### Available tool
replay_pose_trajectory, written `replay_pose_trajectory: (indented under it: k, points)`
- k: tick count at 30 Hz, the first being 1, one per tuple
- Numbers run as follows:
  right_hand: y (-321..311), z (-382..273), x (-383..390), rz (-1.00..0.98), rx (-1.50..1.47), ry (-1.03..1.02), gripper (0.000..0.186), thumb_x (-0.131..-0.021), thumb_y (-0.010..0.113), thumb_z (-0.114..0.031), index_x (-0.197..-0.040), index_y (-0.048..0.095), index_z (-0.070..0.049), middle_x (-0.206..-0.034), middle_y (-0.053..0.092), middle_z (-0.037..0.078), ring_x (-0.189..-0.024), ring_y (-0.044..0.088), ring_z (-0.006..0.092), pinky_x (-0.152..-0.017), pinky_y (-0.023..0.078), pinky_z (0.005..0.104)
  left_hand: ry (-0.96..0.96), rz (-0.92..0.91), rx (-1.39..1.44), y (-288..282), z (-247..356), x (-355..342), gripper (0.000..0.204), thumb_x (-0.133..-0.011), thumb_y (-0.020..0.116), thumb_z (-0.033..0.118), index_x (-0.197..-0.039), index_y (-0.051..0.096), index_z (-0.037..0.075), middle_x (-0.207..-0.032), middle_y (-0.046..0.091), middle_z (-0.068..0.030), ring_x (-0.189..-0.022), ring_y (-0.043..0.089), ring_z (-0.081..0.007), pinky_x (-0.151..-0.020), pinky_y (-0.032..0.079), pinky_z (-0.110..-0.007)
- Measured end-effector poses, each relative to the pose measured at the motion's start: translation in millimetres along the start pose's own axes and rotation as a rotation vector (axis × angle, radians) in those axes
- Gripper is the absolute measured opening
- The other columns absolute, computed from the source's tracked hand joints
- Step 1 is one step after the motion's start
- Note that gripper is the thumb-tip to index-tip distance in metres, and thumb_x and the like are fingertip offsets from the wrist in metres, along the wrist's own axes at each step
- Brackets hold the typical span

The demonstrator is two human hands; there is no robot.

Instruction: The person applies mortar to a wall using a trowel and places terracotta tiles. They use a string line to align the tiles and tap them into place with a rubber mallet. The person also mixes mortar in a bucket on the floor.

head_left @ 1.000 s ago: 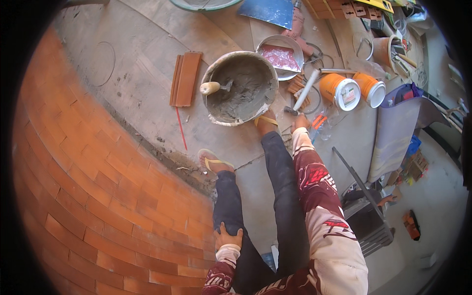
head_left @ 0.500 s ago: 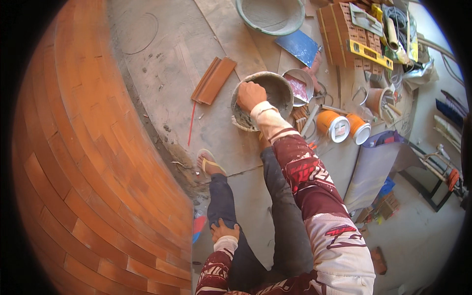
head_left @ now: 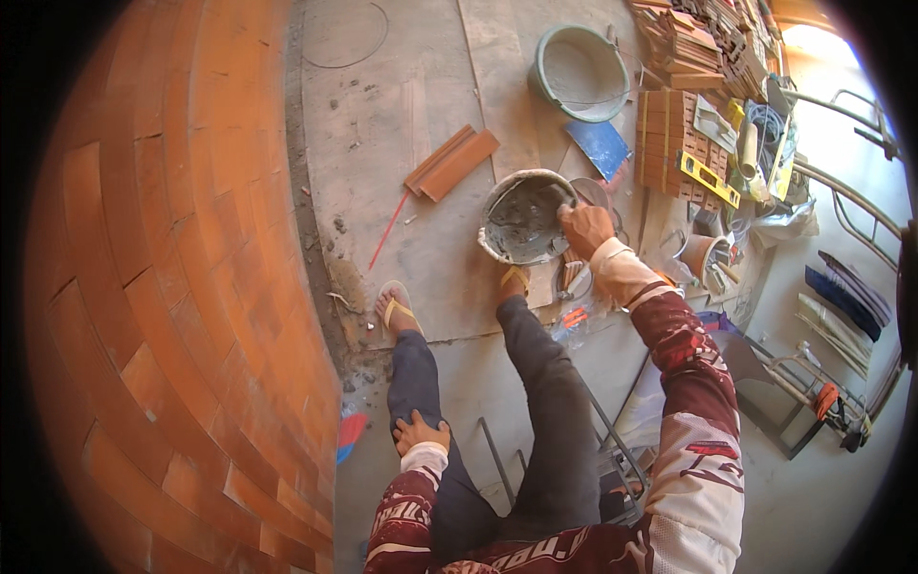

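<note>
My right hand is closed at the right rim of a round bucket crusted with dried mortar. What its fingers hold, if anything, is mostly hidden. Wet grey mortar lies inside the bucket, its surface uneven. My left hand rests on my left leg near the knee, fingers spread and holding nothing. Left of the bucket, two orange-brown clay pieces lie side by side on the floor board, with a thin red strip running from them.
An orange brick wall rises along the left. Beyond the bucket stand a green tub and a blue sheet. At the right are stacked bricks, a yellow spirit level and a pot with tools. Metal frames lie at the far right.
My right hand has moved from inside the bucket to its right rim, uncovering the mortar. My left hand stays on my leg. The whole view has shifted.
</note>
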State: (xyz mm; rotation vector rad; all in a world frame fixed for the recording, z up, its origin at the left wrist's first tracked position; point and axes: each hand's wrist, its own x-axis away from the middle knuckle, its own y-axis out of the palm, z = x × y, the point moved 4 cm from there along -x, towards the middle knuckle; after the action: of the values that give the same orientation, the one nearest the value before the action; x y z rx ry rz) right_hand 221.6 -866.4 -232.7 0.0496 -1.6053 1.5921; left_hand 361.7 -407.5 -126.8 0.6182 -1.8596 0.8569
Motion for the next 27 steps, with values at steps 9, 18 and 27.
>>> replay_pose_trajectory:
  k: [9, 18, 27]
  points:
    - [65.2, 11.7, 8.5, -0.377, -0.063, 0.013, 0.022, -0.088, 0.052, -0.016, -0.098, 0.070, -0.008, -0.091, 0.072, 0.013, -0.088, 0.071, 0.0273, -0.074, 0.056, 0.0394, 0.023, 0.053, 0.048, -22.9, 10.0, -1.8, 0.060, -0.078, 0.068, 0.042, -0.127, 0.055, 0.009, -0.128, 0.050, -0.0212, -0.119, 0.051, -0.0377, -0.093, 0.049, -0.045]
    - [98.5, -10.1, 13.6, -0.526, -0.467, -0.104, 0.033, -0.090, 0.044, -0.023, -0.100, 0.069, -0.005, -0.101, 0.068, 0.023, -0.096, 0.067, 0.0393, -0.086, 0.052, 0.0492, -0.005, 0.029, -0.007, 3.0, 38.1, 10.2, 0.061, -0.077, 0.068, 0.042, -0.126, 0.056, 0.009, -0.132, 0.047, -0.0229, -0.119, 0.049, -0.0394, -0.094, 0.048, -0.046]
    - [120.3, -58.5, 28.8, -0.648, -1.726, 0.703, 0.021, -0.085, 0.059, -0.020, -0.080, 0.060, 0.000, -0.057, 0.050, 0.006, -0.042, 0.043, 0.0132, -0.036, 0.027, 0.0302, -0.016, 0.030, -0.026, 5.9, 52.8, 15.1, 0.060, -0.078, 0.067, 0.045, -0.126, 0.056, 0.010, -0.139, 0.042, -0.0242, -0.123, 0.046, -0.0399, -0.094, 0.047, -0.048]
